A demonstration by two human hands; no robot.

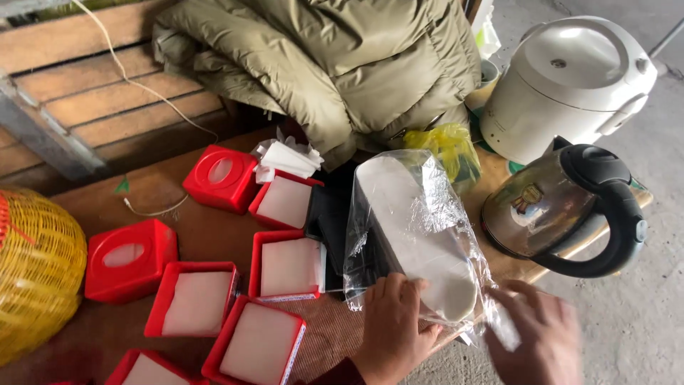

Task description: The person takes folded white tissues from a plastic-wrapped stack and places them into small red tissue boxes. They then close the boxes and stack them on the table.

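Note:
A clear plastic bag [417,207] holding a thick stack of white paper napkins stands tilted on the wooden table [171,196]. My left hand [394,329] grips the bag's lower end from below. My right hand [536,336], blurred, pinches the loose plastic at the bag's lower right corner. Several open red boxes [194,298] filled with white napkins lie to the left of the bag.
Two closed red boxes [221,177] with oval slots sit further left. A yellow wicker basket [37,267] is at the left edge. A steel electric kettle [563,210] and a white rice cooker [566,85] stand right. An olive padded jacket [335,64] lies behind.

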